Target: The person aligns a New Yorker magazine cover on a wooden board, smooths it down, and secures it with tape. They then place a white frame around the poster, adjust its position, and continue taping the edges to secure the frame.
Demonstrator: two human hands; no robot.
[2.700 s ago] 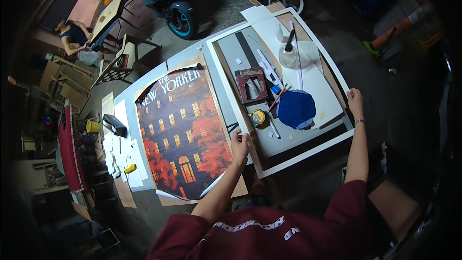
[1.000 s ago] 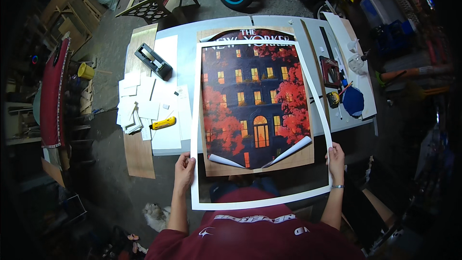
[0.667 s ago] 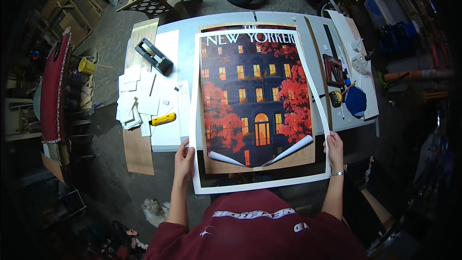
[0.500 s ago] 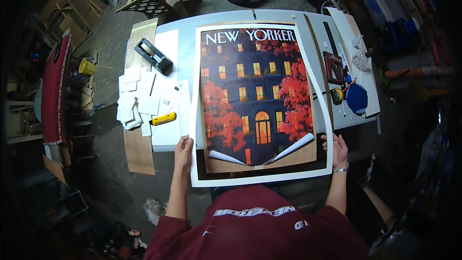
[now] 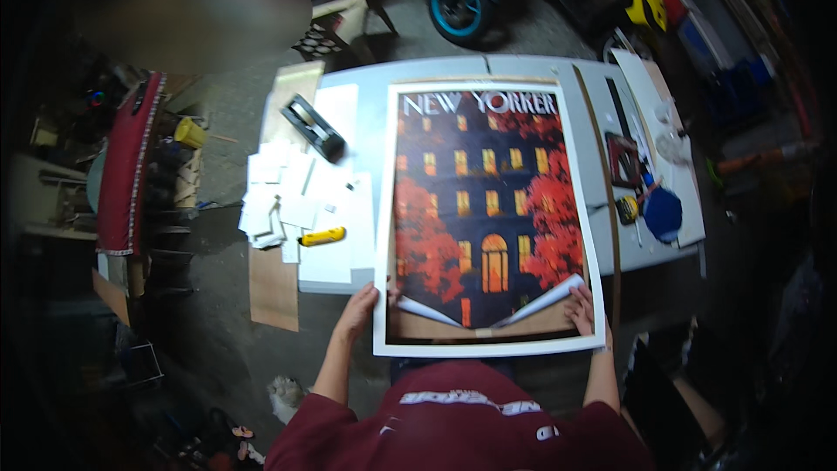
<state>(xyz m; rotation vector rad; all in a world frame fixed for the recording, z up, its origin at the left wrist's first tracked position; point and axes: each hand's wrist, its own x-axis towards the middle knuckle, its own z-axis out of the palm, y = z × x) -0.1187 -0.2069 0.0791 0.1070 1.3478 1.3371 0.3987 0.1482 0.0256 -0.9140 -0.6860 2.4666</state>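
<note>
The white mat frame (image 5: 486,349) already lies over the poster (image 5: 482,209) on the counter (image 5: 375,96), left hand (image 5: 359,312) and right hand (image 5: 580,310) gripping the frame's near corners, poster's bottom corners still curled.

The person wears a dark red short-sleeved shirt (image 5: 462,427) with white lettering across the chest, at the lower centre of the frame. Both forearms are bare. The right wrist carries a thin band (image 5: 603,350).
</note>
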